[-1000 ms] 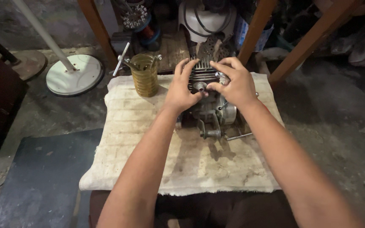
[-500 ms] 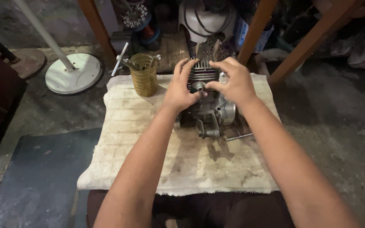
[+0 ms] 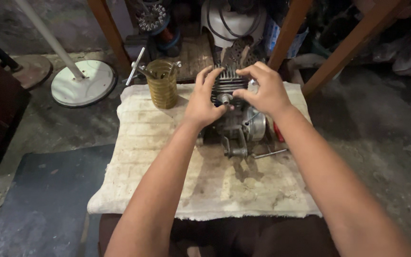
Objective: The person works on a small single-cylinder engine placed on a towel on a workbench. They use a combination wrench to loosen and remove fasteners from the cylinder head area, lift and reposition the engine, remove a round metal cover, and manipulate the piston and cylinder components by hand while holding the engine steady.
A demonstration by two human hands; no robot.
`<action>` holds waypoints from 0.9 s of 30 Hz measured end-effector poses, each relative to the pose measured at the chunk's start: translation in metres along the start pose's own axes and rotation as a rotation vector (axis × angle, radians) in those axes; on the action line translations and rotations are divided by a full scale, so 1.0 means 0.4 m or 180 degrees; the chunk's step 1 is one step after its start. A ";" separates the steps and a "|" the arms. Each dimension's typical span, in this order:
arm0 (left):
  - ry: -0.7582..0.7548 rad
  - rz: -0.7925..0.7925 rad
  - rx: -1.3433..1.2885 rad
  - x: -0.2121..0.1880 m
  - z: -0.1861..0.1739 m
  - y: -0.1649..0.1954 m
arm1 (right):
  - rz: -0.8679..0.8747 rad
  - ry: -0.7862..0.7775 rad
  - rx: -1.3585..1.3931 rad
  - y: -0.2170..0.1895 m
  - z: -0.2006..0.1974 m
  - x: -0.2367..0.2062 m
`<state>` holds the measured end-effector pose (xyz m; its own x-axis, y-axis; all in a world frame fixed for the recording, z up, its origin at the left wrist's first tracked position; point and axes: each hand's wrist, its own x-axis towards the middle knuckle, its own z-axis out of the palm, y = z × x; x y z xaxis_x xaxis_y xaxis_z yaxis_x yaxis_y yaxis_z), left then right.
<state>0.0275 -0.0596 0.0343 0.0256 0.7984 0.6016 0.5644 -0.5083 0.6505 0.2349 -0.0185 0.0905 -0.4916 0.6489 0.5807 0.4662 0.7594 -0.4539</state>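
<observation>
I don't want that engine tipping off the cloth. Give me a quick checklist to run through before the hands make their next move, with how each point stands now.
1. Left hand on the engine: ok, it grips the finned top.
2. Right hand on the engine: ok, fingers at the top.
3. Engine on the cloth: ok, well inside its edges.
4. Cup of tools apart from the hands: ok, it stands to the left.
5. Loose parts under the engine: cannot tell, hidden.

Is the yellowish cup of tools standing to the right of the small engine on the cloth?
No: the yellowish cup stands left of the small engine, beyond the left hand, while the right hand is on the engine's other side.
</observation>
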 end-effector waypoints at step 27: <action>-0.0017 -0.0058 0.0091 0.005 0.002 -0.008 | -0.0443 0.0103 0.0045 0.011 -0.002 0.004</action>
<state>0.0263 -0.0561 0.0333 0.0194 0.8092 0.5872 0.5882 -0.4841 0.6478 0.2368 -0.0141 0.0899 -0.5267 0.5357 0.6600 0.3848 0.8426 -0.3768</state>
